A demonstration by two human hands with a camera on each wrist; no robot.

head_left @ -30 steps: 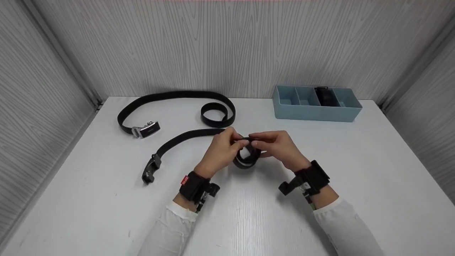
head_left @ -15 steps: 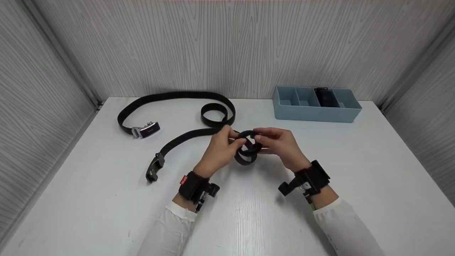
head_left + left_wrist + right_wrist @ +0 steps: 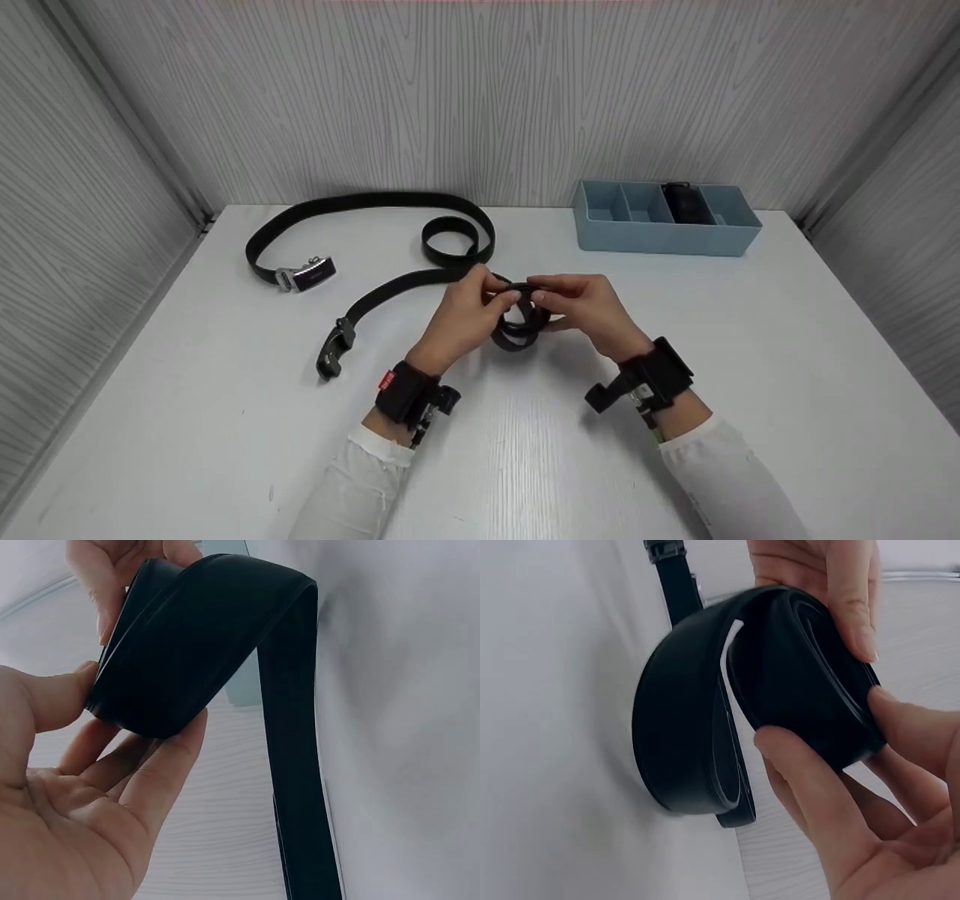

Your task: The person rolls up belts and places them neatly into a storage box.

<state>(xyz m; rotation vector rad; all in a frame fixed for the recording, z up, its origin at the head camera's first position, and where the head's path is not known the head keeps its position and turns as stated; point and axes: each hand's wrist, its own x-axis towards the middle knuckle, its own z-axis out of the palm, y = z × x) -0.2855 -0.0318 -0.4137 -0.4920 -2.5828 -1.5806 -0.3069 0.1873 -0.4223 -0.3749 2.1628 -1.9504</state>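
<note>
Between both hands, a black leather belt (image 3: 397, 283) is partly rolled into a coil (image 3: 176, 645). My left hand (image 3: 459, 319) pinches the coil's left side between thumb and fingers. From the other side my right hand (image 3: 596, 311) grips it, thumb at the near edge and fingers around the outside. A looser loop (image 3: 682, 720) of the strap hangs below the coil, as the right wrist view shows. The unrolled length curves left across the table to a dark metal buckle (image 3: 335, 349).
A second black belt (image 3: 367, 200) lies behind, its tail end curled and its silver buckle (image 3: 307, 274) at left. At the back right stands a blue-grey divided box (image 3: 664, 238), with a rolled black belt (image 3: 686, 204) in one compartment. Wood-grain panels surround the white table (image 3: 517, 450).
The dark buckle has slid right and slightly back, towards the hands. The coil has turned and shifted within the fingers. Both hands have stayed nearly in place.
</note>
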